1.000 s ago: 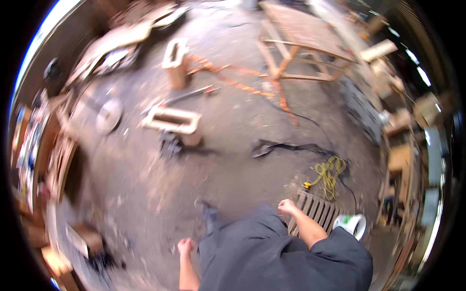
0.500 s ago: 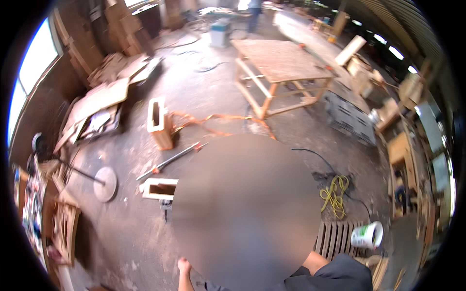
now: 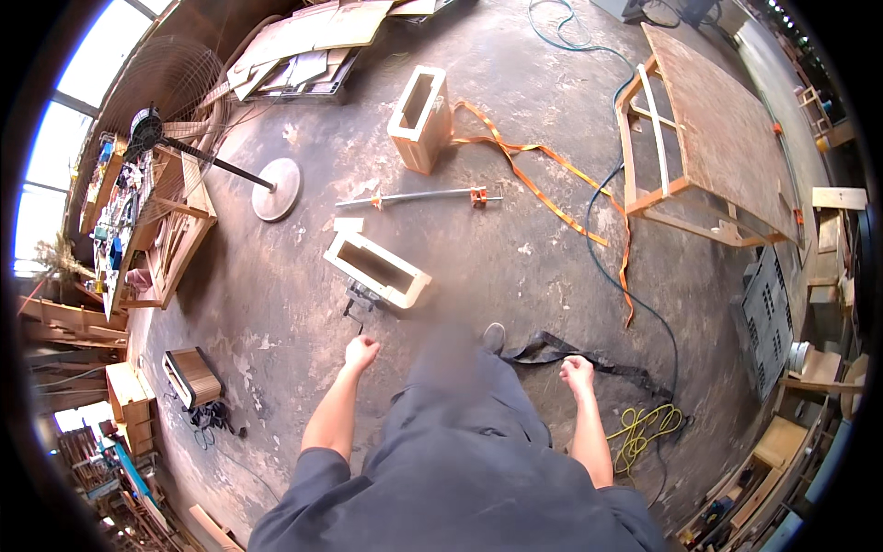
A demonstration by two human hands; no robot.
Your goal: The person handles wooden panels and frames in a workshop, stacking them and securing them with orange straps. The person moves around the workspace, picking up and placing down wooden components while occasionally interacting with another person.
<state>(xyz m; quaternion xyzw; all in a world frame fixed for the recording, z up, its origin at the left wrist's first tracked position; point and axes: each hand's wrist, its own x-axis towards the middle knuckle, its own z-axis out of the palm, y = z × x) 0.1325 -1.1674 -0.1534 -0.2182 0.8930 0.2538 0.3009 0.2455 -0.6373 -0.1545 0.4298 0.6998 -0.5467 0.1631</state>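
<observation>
Head view. The person is walking across a workshop floor with both arms hanging forward. The left hand [image 3: 361, 351] is curled into a loose fist and is holding nothing; it is hanging just short of a small dark tool [image 3: 360, 300] that is lying against the near end of an open wooden box frame [image 3: 377, 270]. The right hand [image 3: 578, 373] is likewise loosely closed and empty, and it is hovering over a black strap [image 3: 589, 362] that is trailing across the floor to the person's right (contact with the strap cannot be confirmed).

To approach well, the person is best advised to be stepping clear of the strap and of the blue cable [image 3: 635, 293] running beside it, since both are lying in the walking line, and to be opening the left hand before reaching down to the frame.

Beyond the frame, a long bar clamp [image 3: 418, 196] is lying flat, well apart from a second wooden box frame [image 3: 420, 118] standing on its side. An orange ratchet strap [image 3: 543, 189] is snaking from that second frame toward a wooden table frame [image 3: 708, 138] at the upper right. A coiled yellow cord [image 3: 644, 425] is lying near the right forearm.

The concrete floor [image 3: 276, 304] is looking stained and dusty. A pedestal fan [image 3: 179, 101] is leaning at the left, beside a cluttered workbench [image 3: 156, 221], with sheet offcuts [image 3: 303, 46] stacked behind.
</observation>
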